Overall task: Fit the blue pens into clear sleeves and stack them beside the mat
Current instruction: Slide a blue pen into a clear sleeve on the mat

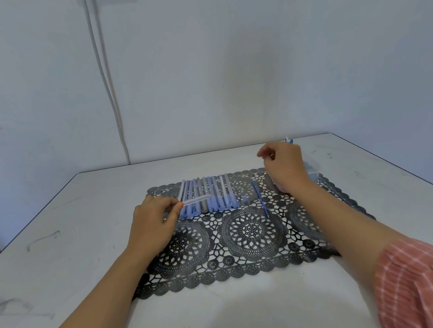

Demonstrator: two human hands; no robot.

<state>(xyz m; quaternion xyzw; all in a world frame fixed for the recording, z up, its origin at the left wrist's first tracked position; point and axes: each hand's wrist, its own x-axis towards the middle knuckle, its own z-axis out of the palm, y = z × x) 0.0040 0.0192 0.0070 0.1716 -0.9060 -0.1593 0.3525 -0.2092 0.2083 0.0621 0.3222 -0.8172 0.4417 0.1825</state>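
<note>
left hand (153, 220) pinching clear sleeve (196, 199) over row of sleeved pens (213, 193) at far left of mat (245, 232), loose blue pen (260, 199) mid-mat, right hand (285, 165) curled above far-right corner, grasp unclear

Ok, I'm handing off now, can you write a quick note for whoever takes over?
Left hand pinches a clear sleeve above the row. Right hand hovers by the tub, fingers curled; whether it holds anything is unclear.
Row of pens lies on the mat; one loose pen to its right.
Done: row looks sleeved.
Left: sleeve the loose pen, stack all beside the mat.
</note>
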